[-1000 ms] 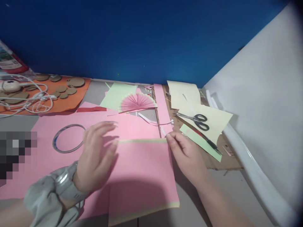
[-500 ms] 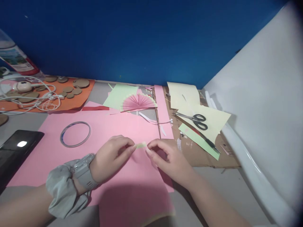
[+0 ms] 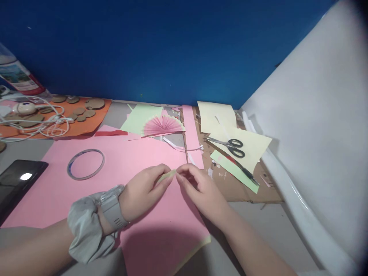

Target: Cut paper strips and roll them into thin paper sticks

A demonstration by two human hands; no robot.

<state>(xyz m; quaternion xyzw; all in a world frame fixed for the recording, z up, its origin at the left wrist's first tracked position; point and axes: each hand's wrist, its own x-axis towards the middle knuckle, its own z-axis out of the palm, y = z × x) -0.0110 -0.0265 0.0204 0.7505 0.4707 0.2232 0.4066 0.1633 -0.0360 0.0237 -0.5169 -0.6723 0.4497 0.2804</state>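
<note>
My left hand, with a grey watch and a scrunchie at its wrist, pinches a small pale green paper strip between thumb and fingers. At the strip's right end, the thumb and fingertips of my right hand are closed on it. The fingers hide part of the strip. Both hands are over a large pink paper sheet. Closer to me, a pink paper part has a pale yellow-green edge. Behind the hands lies a pleated pink paper fan with a pale green rim.
Scissors and a black pen lie on papers over cardboard at right. At left are a tape roll, a phone, tangled white earphones, cardboard discs and a bottle. A blue partition stands behind.
My hands have come closer together, and the strip now slants up to the right instead of lying nearly level. The view has shifted slightly, moving the background things left.
</note>
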